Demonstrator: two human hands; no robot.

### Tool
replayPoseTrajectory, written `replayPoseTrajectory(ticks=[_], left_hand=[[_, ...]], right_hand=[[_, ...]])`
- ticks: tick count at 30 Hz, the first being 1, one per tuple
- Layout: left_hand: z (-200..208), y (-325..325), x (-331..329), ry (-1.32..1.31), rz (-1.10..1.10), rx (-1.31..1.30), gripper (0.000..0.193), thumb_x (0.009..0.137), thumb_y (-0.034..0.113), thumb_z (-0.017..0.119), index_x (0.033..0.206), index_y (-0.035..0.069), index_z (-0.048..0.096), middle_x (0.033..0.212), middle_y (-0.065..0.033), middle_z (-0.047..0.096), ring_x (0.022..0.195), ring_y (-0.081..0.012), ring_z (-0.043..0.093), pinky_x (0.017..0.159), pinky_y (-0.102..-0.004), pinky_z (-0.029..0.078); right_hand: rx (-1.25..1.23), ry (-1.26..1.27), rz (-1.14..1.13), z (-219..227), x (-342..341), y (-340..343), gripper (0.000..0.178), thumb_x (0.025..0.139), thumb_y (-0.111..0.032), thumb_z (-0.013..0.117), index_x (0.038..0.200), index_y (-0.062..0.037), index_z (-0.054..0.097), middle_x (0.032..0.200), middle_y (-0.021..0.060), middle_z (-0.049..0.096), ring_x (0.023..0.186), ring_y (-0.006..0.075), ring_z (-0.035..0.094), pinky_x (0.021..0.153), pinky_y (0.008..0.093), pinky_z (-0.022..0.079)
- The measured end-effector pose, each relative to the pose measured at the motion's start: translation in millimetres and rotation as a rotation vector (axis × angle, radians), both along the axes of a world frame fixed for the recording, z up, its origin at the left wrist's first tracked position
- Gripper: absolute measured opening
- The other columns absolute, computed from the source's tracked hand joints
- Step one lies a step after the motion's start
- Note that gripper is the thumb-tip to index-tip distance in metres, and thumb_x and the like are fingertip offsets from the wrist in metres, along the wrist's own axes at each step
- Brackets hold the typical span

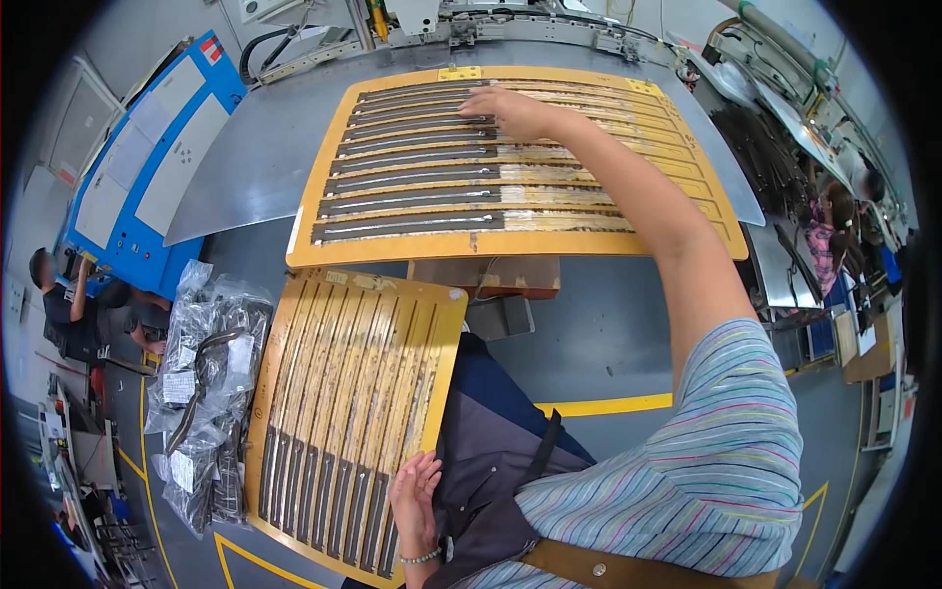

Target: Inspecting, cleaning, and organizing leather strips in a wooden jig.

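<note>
A yellow slotted board [304,231] lies on the metal worktable. Dark grey zippers [412,187] with metal pulls fill the left half of its slots. Over the far zippers reaches my right hand [515,113], fingers stretched left and touching around their ends; what lies under the fingertips is hidden. A second slotted board [339,358] stands tilted at my left side, with several dark zippers [324,491] in the lower part of its slots. My left hand [417,491] is at that board's lower right edge, fingers apart and slightly bent, with nothing seen in it.
Clear plastic bags [211,393] with dark contents lie left of the second board. A blue machine cabinet [157,157] stands at the far left, a person [74,309] beside it. A machine rail [471,29] runs behind the table. More dark strips [760,157] and people are at right.
</note>
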State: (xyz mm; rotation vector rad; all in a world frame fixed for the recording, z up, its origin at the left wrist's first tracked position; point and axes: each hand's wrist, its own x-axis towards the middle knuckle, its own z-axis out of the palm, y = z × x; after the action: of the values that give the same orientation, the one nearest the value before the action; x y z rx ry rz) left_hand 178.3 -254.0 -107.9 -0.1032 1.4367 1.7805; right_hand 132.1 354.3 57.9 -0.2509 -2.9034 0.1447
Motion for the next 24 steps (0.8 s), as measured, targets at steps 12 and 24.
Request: replayPoseTrajectory(ticks=[12,24], left_hand=[[-36,-22,6,-0.099,0.043,-0.064,0.04,0.108,0.024,0.049,0.135,-0.006,0.053,0.132,-0.0226,0.063,0.113,-0.0258,0.066,0.097,-0.0348,0.054],[-55,-35,9,-0.107,0.073,-0.072,0.043,0.107,0.028,0.052,0.135,-0.005,0.053,0.133,-0.0227,0.062,0.116,-0.0274,0.065,0.098,-0.036,0.053]], right_hand=[[0.1,-0.006,0.044,-8,26,17,0.046,0.091,0.0,0.063,0.134,-0.0156,0.066,0.146,0.0023,0.055,0.144,0.0257,0.041,0.121,0.0414,0.037],[0.019,0.104,0.17,-7,15,-39,0.061,0.084,0.017,0.043,0.135,-0.0101,0.063,0.153,0.0074,0.047,0.148,0.028,0.034,0.125,0.0406,0.031]])
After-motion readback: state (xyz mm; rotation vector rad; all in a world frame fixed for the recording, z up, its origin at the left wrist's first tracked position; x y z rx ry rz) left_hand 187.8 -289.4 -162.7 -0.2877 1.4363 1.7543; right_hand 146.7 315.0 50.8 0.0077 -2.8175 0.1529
